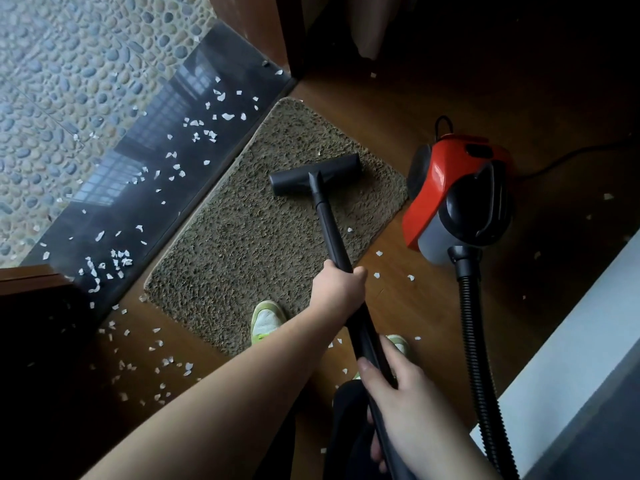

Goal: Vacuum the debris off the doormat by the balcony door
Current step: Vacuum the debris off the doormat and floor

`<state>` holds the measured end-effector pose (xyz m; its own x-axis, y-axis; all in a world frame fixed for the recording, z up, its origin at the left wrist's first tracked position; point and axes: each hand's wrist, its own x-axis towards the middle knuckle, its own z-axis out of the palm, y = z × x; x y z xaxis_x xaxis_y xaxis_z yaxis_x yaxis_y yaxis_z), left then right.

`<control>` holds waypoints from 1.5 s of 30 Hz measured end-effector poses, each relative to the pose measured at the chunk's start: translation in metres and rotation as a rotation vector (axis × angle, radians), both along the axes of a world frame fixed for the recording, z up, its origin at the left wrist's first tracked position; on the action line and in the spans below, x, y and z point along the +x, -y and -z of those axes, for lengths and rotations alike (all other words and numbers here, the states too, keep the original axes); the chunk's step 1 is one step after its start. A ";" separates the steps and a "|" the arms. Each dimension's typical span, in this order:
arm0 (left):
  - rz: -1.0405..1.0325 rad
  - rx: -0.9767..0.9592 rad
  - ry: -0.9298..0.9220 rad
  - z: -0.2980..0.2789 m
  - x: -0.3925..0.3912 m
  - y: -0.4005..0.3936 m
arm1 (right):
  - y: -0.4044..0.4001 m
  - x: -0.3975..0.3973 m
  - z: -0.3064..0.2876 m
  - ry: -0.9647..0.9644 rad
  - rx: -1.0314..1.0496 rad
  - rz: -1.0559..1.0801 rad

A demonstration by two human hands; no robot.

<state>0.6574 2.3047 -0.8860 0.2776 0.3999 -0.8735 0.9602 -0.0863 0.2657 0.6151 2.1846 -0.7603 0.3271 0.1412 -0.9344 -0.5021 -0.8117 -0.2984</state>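
A brown shaggy doormat (242, 237) lies on the wooden floor beside the dark stone threshold of the balcony door. The black vacuum nozzle (315, 173) rests on the mat's far right part. Its black wand (332, 233) runs back toward me. My left hand (337, 289) grips the wand at its middle. My right hand (398, 386) holds the wand lower down, near my body. Only a scrap or two of white debris (349, 230) shows on the mat.
The red and black vacuum body (457, 195) stands right of the mat, its ribbed hose (474, 358) curving back. White scraps litter the threshold (166, 161) and the floor (138, 358) near my left. My shoes (265, 320) stand at the mat's near edge. A pale wall (571, 358) stands right.
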 end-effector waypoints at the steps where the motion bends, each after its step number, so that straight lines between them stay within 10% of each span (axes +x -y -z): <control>1: 0.001 0.005 0.013 -0.001 0.004 -0.005 | -0.004 0.003 -0.001 -0.002 0.009 0.018; 16: 0.052 -0.029 0.009 0.002 0.053 -0.061 | -0.080 0.039 0.024 0.084 0.071 0.123; 45: 0.217 -0.034 -0.054 -0.013 -0.064 0.078 | 0.053 -0.084 -0.010 -0.065 -0.114 0.166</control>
